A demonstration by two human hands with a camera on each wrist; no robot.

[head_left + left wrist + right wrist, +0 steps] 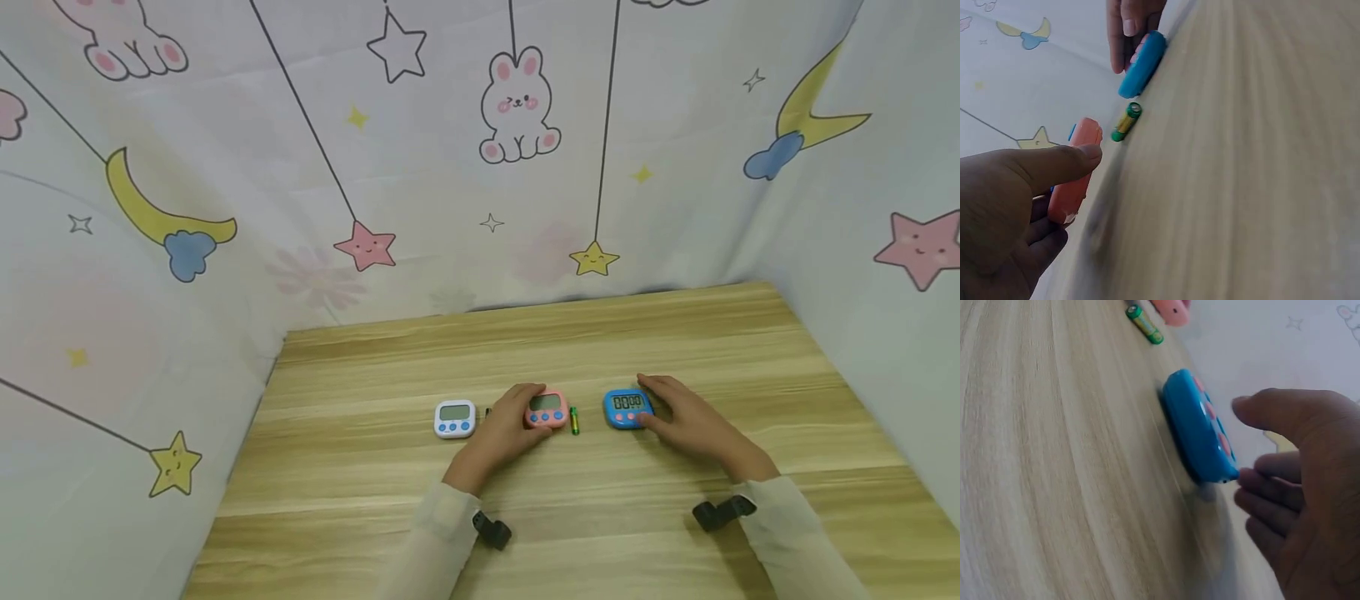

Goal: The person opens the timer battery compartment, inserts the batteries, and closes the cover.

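My left hand (501,427) pinches a pink digital timer (548,409) by its edges, thumb at the near side and fingers around the far side. The left wrist view shows the thumb on the rim of this pink timer (1075,181). Farther right, a blue digital timer (627,408) lies on the table with digits on its display. My right hand (686,417) is at its right side. In the right wrist view the thumb hovers apart from the blue timer (1194,428), and a fingertip is at its corner. A green battery (574,421) lies between the two timers.
A white digital timer (455,418) with blue buttons lies to the left of my left hand. A small dark object (487,412), mostly hidden by that hand, lies between them. The wood-grain table (585,517) meets a printed cloth backdrop (442,167) at the back and sides.
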